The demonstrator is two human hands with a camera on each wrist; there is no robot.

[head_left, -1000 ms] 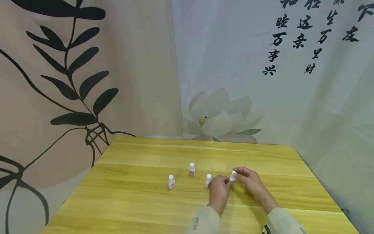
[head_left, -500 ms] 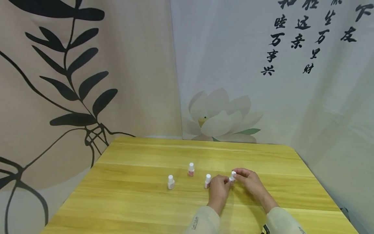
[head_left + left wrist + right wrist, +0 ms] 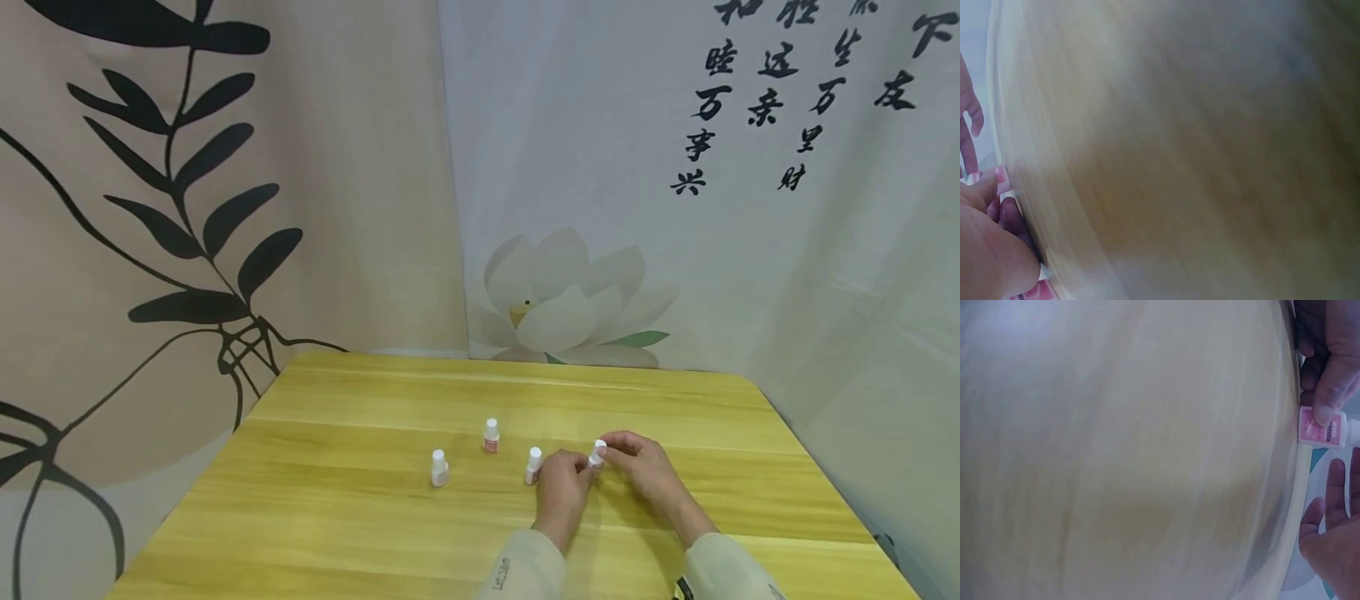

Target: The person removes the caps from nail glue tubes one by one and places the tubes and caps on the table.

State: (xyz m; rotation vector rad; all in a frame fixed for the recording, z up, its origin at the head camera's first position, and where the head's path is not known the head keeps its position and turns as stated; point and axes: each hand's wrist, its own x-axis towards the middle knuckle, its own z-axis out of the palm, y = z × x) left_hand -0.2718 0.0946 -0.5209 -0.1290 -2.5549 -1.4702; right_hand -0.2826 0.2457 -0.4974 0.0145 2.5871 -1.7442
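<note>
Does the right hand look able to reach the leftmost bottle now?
Probably not directly: the left hand and another bottle lie between, and the right hand is at the cap of a held bottle.

The yellow, wood-grained bench [image 3: 337, 533] was occupied by small white-capped bottles; upright on it were stood a leftmost bottle [image 3: 439, 470], a rearmost bottle [image 3: 491, 437] and a third bottle [image 3: 533, 467] to their right.

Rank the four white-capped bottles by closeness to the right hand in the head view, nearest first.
1. Held bottle, at the right hand.
2. Middle bottle, just left of the left hand.
3. Rear bottle, farther left.
4. Outer bottle, leftmost.
</note>
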